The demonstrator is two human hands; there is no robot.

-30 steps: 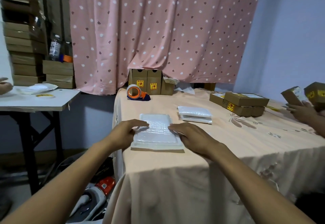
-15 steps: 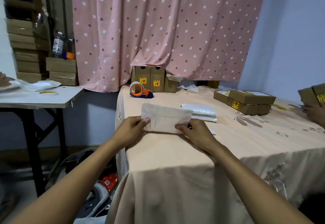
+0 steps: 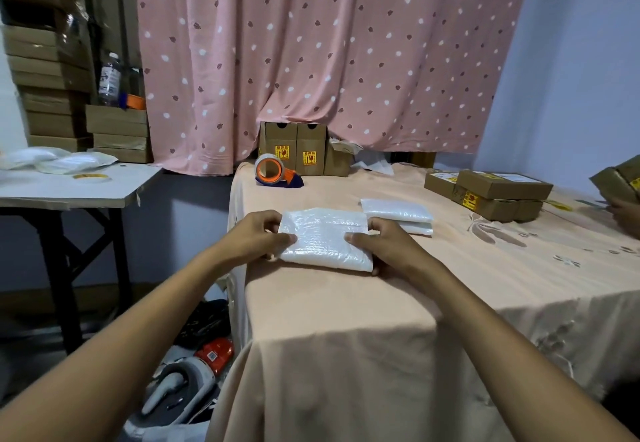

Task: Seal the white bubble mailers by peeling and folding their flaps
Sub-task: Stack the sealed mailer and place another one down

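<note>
While between left hand (image 3: 258,237) and right hand (image 3: 388,245), one mailer (image 3: 323,239).

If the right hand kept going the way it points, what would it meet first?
The white bubble mailer it grips; beyond that, probably the orange tape dispenser, though depth is unclear.

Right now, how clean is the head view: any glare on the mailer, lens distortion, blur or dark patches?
Head view: dim, even room light; mild sheen on the white bubble mailer, its bubble texture readable; wide-angle stretch toward the edges, so the cardboard stack at left leans; deep shadow under the side table; centre sharp, no motion blur.
</note>
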